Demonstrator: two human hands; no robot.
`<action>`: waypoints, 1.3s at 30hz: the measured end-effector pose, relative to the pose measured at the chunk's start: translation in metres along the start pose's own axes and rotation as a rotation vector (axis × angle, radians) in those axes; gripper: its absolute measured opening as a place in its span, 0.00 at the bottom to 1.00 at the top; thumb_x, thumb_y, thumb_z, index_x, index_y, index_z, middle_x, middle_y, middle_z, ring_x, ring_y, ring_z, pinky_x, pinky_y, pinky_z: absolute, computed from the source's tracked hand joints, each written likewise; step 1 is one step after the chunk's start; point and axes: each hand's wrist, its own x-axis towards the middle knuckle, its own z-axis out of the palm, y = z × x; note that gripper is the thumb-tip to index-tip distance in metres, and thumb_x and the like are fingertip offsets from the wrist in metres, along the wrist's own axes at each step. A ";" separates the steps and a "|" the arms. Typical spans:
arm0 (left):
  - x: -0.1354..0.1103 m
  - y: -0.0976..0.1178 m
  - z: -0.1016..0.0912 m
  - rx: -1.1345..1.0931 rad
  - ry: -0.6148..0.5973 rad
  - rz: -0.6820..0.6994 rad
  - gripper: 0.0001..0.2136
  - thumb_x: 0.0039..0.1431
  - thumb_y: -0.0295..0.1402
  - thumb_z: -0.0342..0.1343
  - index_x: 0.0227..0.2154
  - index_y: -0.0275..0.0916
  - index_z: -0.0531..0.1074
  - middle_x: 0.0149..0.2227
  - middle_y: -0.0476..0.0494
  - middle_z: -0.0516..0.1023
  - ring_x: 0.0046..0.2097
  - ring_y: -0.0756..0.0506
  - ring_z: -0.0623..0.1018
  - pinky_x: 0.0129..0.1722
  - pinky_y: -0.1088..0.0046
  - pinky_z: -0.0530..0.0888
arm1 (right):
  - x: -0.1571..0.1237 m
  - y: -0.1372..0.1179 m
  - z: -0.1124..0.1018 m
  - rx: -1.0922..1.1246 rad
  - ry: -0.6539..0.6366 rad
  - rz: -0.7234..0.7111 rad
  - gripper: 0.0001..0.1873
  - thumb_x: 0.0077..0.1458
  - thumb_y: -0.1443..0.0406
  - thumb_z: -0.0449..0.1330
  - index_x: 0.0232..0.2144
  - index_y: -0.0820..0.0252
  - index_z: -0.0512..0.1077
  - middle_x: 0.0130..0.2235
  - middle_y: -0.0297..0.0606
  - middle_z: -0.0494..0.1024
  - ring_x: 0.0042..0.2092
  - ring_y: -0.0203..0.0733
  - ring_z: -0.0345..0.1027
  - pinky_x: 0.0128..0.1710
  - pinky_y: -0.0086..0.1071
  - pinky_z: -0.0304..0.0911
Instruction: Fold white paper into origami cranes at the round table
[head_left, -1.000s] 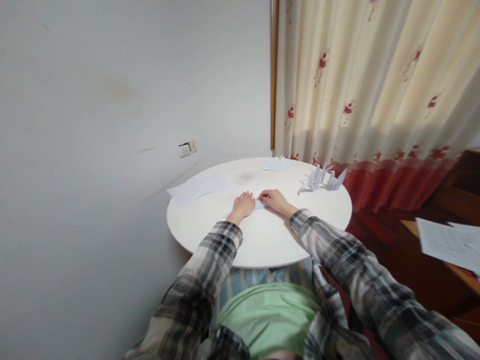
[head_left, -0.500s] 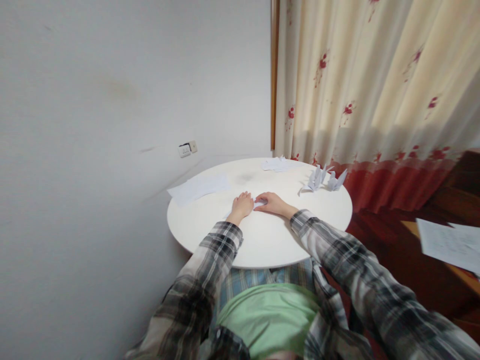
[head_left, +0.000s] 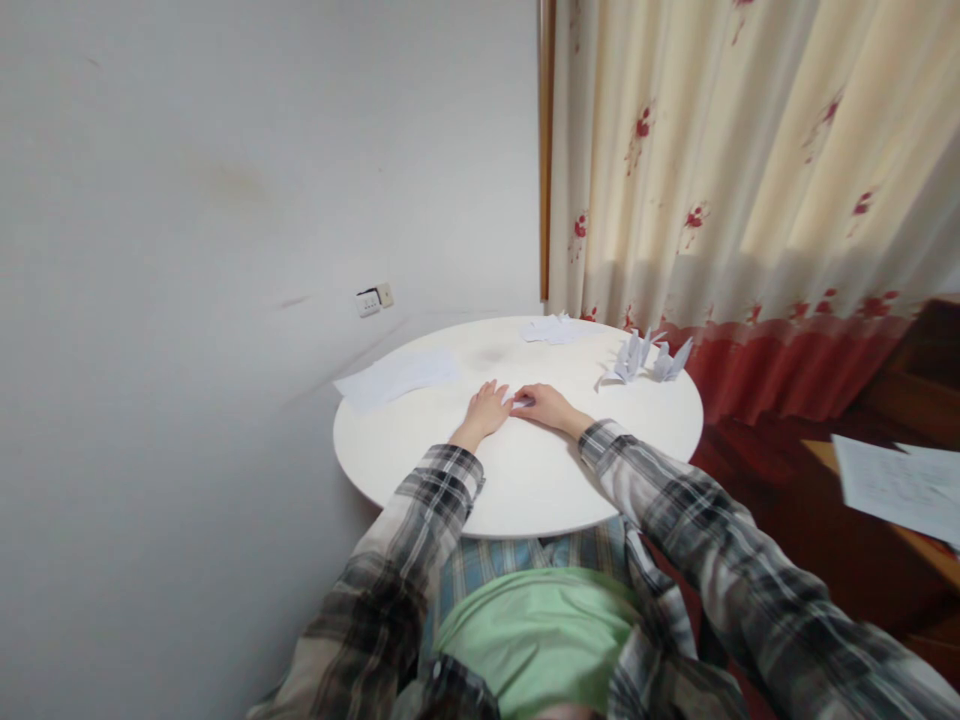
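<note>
A small folded piece of white paper (head_left: 517, 403) lies on the round white table (head_left: 525, 490), mostly covered by my two hands. My left hand (head_left: 486, 410) rests over its left part, palm down, with the fingers stretched forward and slightly apart. From the right, my right hand (head_left: 546, 405) pinches the paper's edge between thumb and curled fingers. The hands almost meet over the paper. How it is folded beneath them cannot be made out.
Several folded paper cranes (head_left: 634, 358) stand at the table's right edge. Loose white sheets (head_left: 397, 378) lie at the left, and more paper pieces (head_left: 553, 330) at the back. A wall with a socket (head_left: 367, 303) borders the left side; a curtain (head_left: 720, 200) hangs behind.
My left hand has shifted slightly right and its fingers reach further over the paper. The paper strip beside my left wrist no longer shows. My right hand has barely moved.
</note>
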 end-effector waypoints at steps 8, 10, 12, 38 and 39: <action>-0.002 0.001 -0.004 -0.016 0.032 -0.002 0.21 0.61 0.38 0.41 0.55 0.35 0.62 0.62 0.34 0.58 0.63 0.42 0.57 0.60 0.64 0.56 | 0.000 0.001 -0.001 -0.040 0.015 0.041 0.17 0.50 0.56 0.61 0.37 0.62 0.75 0.37 0.42 0.78 0.39 0.40 0.70 0.39 0.29 0.60; -0.002 0.001 -0.005 -0.019 0.039 -0.001 0.21 0.61 0.38 0.41 0.54 0.35 0.63 0.61 0.34 0.59 0.63 0.42 0.58 0.59 0.65 0.57 | 0.001 0.002 -0.001 -0.050 0.014 0.053 0.17 0.50 0.56 0.61 0.37 0.62 0.74 0.38 0.42 0.78 0.39 0.40 0.70 0.39 0.28 0.60; -0.003 0.002 -0.005 -0.019 0.043 0.006 0.21 0.61 0.38 0.41 0.54 0.35 0.64 0.61 0.34 0.60 0.62 0.42 0.58 0.59 0.64 0.58 | 0.001 0.003 -0.001 -0.061 0.007 0.068 0.17 0.50 0.55 0.61 0.38 0.62 0.74 0.38 0.42 0.78 0.40 0.39 0.70 0.39 0.28 0.60; 0.000 0.000 0.000 -0.012 -0.014 0.070 0.26 0.60 0.43 0.42 0.59 0.39 0.58 0.63 0.38 0.56 0.63 0.40 0.56 0.60 0.63 0.54 | 0.000 0.003 -0.005 -0.191 -0.019 0.270 0.16 0.53 0.58 0.57 0.42 0.60 0.72 0.44 0.42 0.77 0.46 0.42 0.68 0.44 0.29 0.59; 0.000 0.000 0.000 -0.011 -0.019 0.070 0.26 0.60 0.44 0.42 0.59 0.39 0.58 0.63 0.38 0.55 0.63 0.40 0.56 0.60 0.63 0.54 | 0.000 0.003 -0.005 -0.191 -0.024 0.271 0.16 0.53 0.58 0.57 0.42 0.60 0.72 0.44 0.42 0.77 0.47 0.42 0.68 0.44 0.29 0.59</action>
